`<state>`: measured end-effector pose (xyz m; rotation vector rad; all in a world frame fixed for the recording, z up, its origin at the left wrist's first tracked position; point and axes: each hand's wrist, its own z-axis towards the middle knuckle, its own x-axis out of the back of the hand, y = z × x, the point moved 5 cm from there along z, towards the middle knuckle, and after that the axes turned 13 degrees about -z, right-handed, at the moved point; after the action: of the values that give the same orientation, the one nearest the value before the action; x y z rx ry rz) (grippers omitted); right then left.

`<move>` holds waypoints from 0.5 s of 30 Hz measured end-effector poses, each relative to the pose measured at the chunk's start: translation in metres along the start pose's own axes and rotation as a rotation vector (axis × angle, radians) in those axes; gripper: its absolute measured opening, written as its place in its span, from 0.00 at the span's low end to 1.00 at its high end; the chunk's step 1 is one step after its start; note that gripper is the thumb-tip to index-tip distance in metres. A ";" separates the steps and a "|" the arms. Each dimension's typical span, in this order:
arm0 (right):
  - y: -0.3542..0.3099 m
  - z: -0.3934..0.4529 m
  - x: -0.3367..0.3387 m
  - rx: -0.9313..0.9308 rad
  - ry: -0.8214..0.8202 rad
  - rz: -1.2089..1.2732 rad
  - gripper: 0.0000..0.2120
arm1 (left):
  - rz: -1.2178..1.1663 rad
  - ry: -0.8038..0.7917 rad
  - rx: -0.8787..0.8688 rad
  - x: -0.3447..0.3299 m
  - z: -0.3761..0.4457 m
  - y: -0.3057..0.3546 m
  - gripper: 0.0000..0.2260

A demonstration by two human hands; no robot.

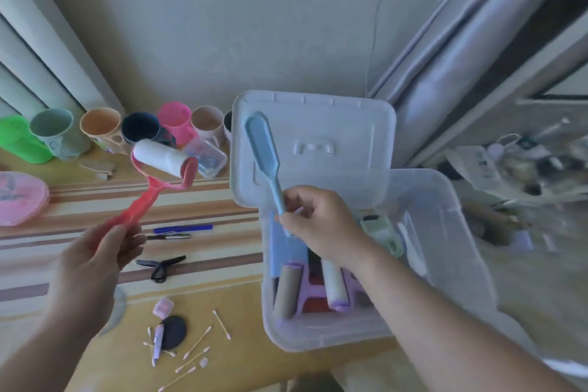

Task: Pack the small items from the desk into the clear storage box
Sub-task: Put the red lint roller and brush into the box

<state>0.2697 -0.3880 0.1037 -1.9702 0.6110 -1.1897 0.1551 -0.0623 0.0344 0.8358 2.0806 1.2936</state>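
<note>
My left hand (95,261) grips the pink handle of a lint roller (159,165) with a white roll, raised over the desk. My right hand (318,223) holds a light blue brush (264,153) by its thin handle, above the clear storage box (461,251). Lint rollers, a cardboard tube and a green item lie inside the box. Its clear lid (318,124) stands up behind it. On the desk lie black scissors (160,266), a blue pen (183,228), a black pen (168,236), several cotton swabs (197,344), a small pink case (163,308) and a dark oval item (173,332).
A row of coloured cups (101,127) stands along the wall at the back. A pink plate (19,197) sits at the far left, and a small clear container (206,156) is behind the roller. Cluttered items lie to the right of the box.
</note>
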 end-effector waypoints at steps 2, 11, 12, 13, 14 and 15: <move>0.046 -0.019 0.060 -0.008 0.138 -0.244 0.09 | 0.011 -0.044 -0.036 -0.040 -0.032 0.000 0.10; 0.226 -0.027 0.159 -0.246 -0.032 -1.188 0.08 | 0.247 -0.268 -0.081 -0.163 -0.141 -0.037 0.12; 0.230 -0.021 0.154 -0.250 -0.063 -1.255 0.08 | 0.284 -0.285 -0.074 -0.171 -0.148 -0.042 0.12; 0.234 -0.015 0.148 -0.259 -0.073 -1.280 0.11 | 0.319 -0.301 -0.062 -0.178 -0.156 -0.048 0.11; 0.236 -0.008 0.144 -0.275 -0.078 -1.282 0.14 | 0.347 -0.309 -0.041 -0.183 -0.160 -0.055 0.11; 0.238 -0.003 0.139 -0.281 -0.071 -1.266 0.15 | 0.372 -0.319 -0.019 -0.187 -0.164 -0.062 0.10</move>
<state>0.3256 -0.6334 -0.0095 -2.6867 -0.7069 -1.7499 0.1465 -0.3171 0.0646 1.3720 1.7115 1.2593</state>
